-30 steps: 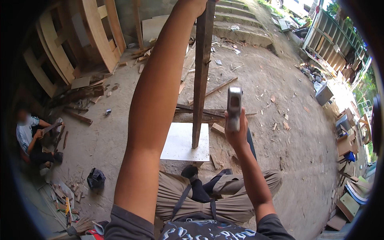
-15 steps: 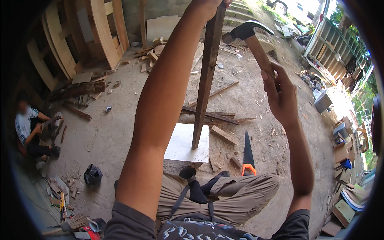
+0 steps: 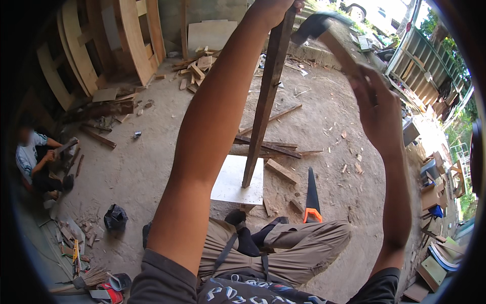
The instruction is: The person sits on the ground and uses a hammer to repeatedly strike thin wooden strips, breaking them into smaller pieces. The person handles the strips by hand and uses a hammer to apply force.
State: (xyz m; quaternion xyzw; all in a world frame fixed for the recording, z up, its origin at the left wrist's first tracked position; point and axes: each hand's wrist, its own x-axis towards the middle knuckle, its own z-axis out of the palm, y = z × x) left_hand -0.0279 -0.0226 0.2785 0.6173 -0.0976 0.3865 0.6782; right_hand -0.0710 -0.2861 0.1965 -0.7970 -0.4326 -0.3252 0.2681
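Observation:
My left hand (image 3: pixel 277 9) is raised at the top edge, its fingers wrapped round the upper end of a long dark wooden strip (image 3: pixel 267 96). The strip stands nearly upright, its lower end on a white board (image 3: pixel 233 185) in front of my crossed legs. Partway up, a small nail (image 3: pixel 278 83) seems to stick out of its side. In my right hand (image 3: pixel 377 111) a claw hammer (image 3: pixel 338 49) is gripped by its wooden handle. The hammer head is smeared by motion and hangs just right of the strip, apart from it.
A handsaw (image 3: pixel 313 197) with an orange handle lies by my right knee. Wood offcuts (image 3: pixel 282 171) are scattered beyond the board. At far left a person (image 3: pixel 38 157) sits holding a piece of wood. A black plastic bag (image 3: pixel 116 218) and a broom (image 3: pixel 91 278) lie on the left.
My right hand and the hammer have swung to the right and slightly up. The strip's top has shifted a little right with my left hand.

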